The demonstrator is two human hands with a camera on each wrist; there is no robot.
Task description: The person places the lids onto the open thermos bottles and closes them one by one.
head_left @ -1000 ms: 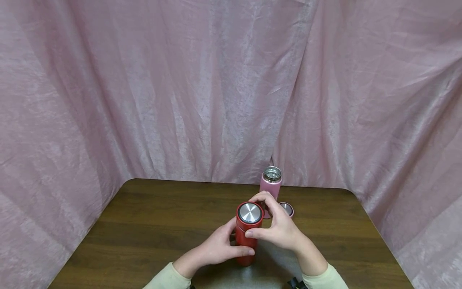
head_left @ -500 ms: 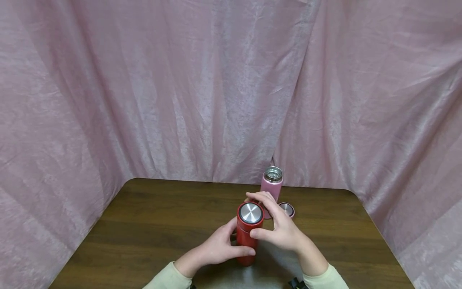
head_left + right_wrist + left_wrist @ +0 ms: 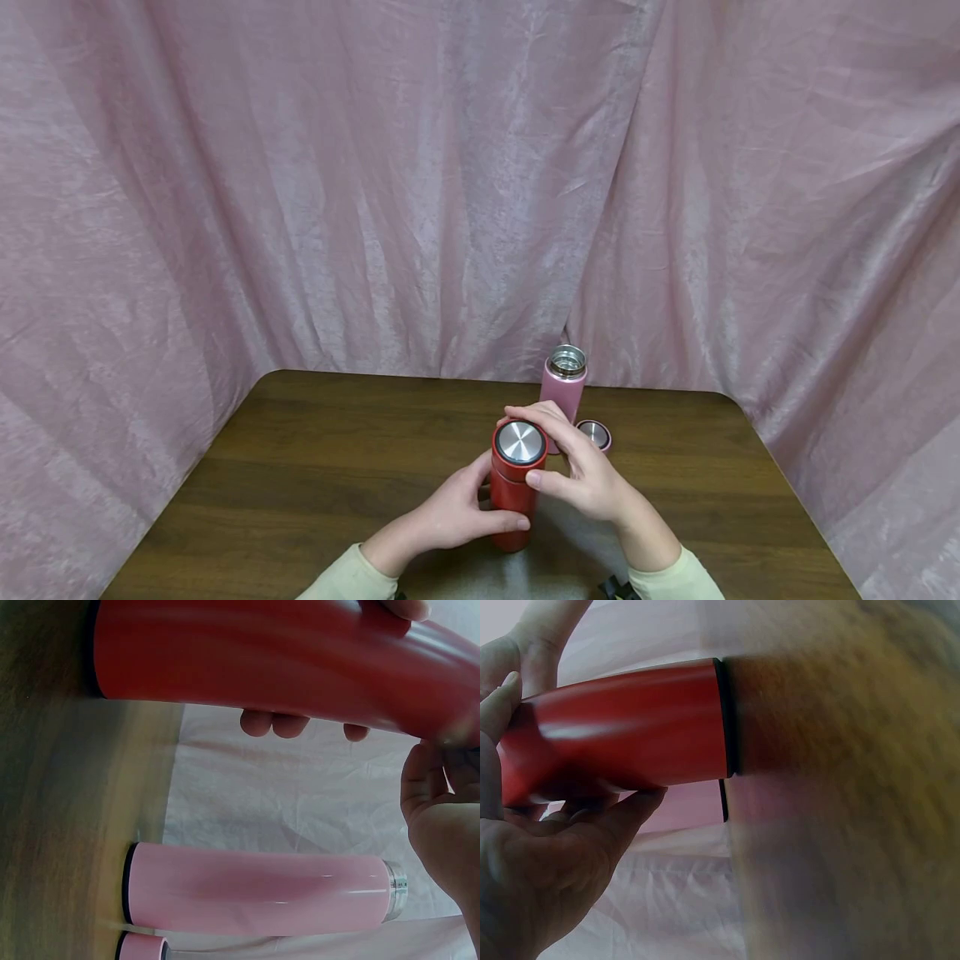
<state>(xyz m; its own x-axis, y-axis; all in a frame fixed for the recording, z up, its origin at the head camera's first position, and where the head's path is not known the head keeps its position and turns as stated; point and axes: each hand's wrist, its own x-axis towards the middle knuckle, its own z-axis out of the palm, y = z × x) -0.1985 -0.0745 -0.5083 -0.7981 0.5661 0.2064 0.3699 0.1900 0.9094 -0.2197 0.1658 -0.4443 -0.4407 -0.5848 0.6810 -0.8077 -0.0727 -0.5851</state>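
A red thermos (image 3: 512, 500) with its silver-topped lid (image 3: 521, 442) on stands upright near the table's front. Around its body my left hand (image 3: 457, 508) grips, thumb on the near side and fingers behind. My right hand (image 3: 581, 471) holds the lid from the right, its thumb at the near side and its fingers curving round the far side. In the left wrist view the red body (image 3: 630, 724) and its black base show, with the lid end out of frame. The right wrist view shows left fingertips (image 3: 289, 724) behind the red body.
Behind the right hand stands an uncapped pink thermos (image 3: 562, 390) with a steel mouth. Its pink-rimmed lid (image 3: 595, 434) sits beside it on the right. The wooden table (image 3: 337, 450) ends at a pink curtain (image 3: 450, 208).
My right thumb has slid right along the near side of the lid, while the fingers have moved left round its far side. My left hand and the red thermos have hardly moved.
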